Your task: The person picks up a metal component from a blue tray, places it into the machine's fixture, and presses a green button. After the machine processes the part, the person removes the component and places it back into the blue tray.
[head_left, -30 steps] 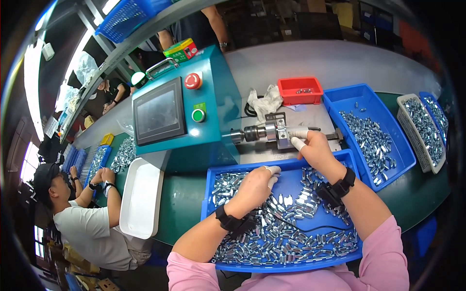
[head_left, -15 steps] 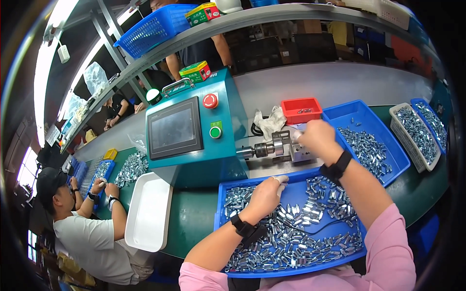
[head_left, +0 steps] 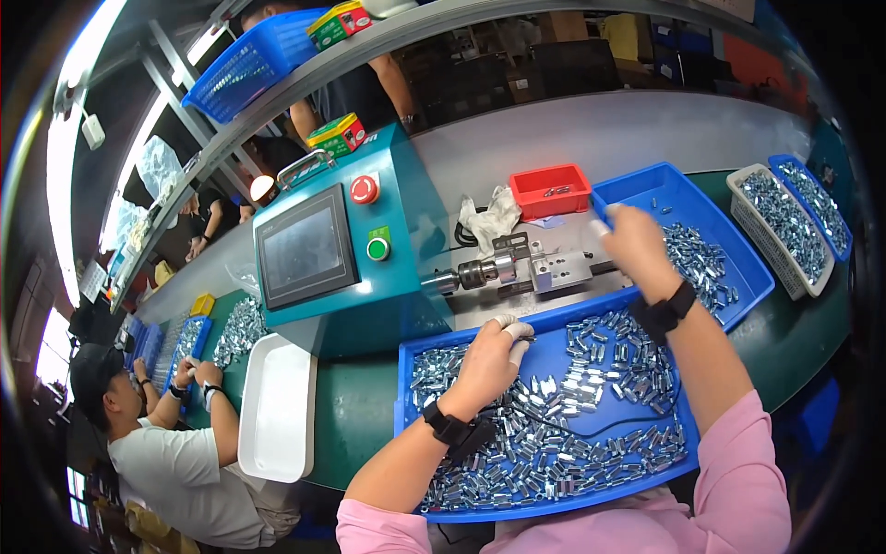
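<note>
My left hand, white covers on its fingertips, is over the far edge of the near blue tray. Its fingers are pinched together, and what they hold is too small to make out. Silvery metal sleeves fill much of that tray. My right hand is closed beside the left rim of the far blue tray, right of the metal clamping fixture; whatever is in its fingers is hidden. A chuck on the teal machine faces the fixture.
A red bin and a white glove lie behind the fixture. A white tray stands at left, near a co-worker. At right are a grey basket and another blue tray of metal parts. A shelf runs overhead.
My right hand has moved off the fixture, rightward to the far tray's edge. My left hand stays over the near tray, its fingers more curled. The lamp on the machine has turned from green to warm-coloured.
</note>
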A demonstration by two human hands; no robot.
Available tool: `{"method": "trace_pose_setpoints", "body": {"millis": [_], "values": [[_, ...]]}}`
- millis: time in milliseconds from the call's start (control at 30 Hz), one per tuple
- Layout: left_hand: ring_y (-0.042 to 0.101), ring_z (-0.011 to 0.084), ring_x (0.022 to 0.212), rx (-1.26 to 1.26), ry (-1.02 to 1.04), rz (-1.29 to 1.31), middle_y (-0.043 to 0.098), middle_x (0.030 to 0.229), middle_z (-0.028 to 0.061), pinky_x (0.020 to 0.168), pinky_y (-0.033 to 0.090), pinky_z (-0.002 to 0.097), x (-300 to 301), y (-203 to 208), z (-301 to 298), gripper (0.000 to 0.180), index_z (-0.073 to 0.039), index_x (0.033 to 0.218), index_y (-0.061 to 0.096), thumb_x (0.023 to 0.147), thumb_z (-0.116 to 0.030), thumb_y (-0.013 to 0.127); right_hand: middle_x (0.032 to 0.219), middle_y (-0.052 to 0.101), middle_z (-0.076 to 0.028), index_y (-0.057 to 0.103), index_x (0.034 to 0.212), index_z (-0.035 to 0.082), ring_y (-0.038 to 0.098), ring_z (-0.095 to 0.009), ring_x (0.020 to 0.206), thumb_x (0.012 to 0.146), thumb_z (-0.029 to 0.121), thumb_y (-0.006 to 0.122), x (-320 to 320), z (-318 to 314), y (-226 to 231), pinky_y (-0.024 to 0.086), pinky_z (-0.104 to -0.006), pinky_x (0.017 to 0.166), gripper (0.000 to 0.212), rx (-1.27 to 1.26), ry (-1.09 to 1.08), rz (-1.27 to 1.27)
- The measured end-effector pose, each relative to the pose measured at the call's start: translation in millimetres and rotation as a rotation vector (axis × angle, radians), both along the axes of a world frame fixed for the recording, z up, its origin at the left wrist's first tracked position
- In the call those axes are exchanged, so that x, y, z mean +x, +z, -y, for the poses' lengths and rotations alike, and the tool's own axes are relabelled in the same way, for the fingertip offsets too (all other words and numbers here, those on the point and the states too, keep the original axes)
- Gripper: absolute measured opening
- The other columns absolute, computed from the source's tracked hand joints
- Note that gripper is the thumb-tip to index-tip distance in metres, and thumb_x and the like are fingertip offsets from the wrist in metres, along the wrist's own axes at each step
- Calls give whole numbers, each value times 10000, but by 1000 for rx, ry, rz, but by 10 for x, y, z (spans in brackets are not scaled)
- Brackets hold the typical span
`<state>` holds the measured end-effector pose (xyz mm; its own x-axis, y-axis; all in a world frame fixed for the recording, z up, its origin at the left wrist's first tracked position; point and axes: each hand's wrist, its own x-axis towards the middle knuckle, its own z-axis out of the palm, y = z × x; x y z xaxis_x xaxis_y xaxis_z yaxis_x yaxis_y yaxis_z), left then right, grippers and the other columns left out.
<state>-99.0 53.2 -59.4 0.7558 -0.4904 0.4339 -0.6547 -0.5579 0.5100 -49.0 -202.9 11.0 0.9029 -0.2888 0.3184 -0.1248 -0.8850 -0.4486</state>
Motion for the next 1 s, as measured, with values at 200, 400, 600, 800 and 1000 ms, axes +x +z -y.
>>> {"method": "trace_pose_setpoints", "body": {"millis": [200,400,600,800,1000], "values": [[571,271,929,11,-49,145,644,895,84,831,458,359,36,220,143,144,-87,928,690,785,-71,675,938,653,-187,623,1091,21,628,-342,866,829,270,612,-71,-380,-489,492,-422,773,362,342,241,213],[561,257,915,93,128,370,654,827,58,801,422,370,441,609,562,138,-119,897,708,759,-115,707,982,646,-179,605,1112,27,619,-344,912,840,239,587,-68,-271,-571,485,-422,808,346,472,274,170],[565,227,892,317,145,365,645,776,60,787,409,355,791,584,639,148,-113,896,711,750,-137,720,968,647,-181,616,1086,39,617,-350,907,834,233,587,-34,-270,-560,485,-430,803,319,561,284,191],[565,225,922,263,189,-164,668,792,42,853,343,368,978,705,619,148,-119,881,732,745,-177,728,875,648,-190,629,1074,5,627,-330,778,806,193,618,-10,-314,-597,486,-414,729,327,568,320,260],[564,235,904,139,208,-617,668,781,60,860,360,392,1067,888,662,184,-84,897,726,745,-188,730,940,644,-189,644,1009,36,615,-339,886,816,218,599,-47,-343,-586,484,-431,782,269,516,367,97]]}}
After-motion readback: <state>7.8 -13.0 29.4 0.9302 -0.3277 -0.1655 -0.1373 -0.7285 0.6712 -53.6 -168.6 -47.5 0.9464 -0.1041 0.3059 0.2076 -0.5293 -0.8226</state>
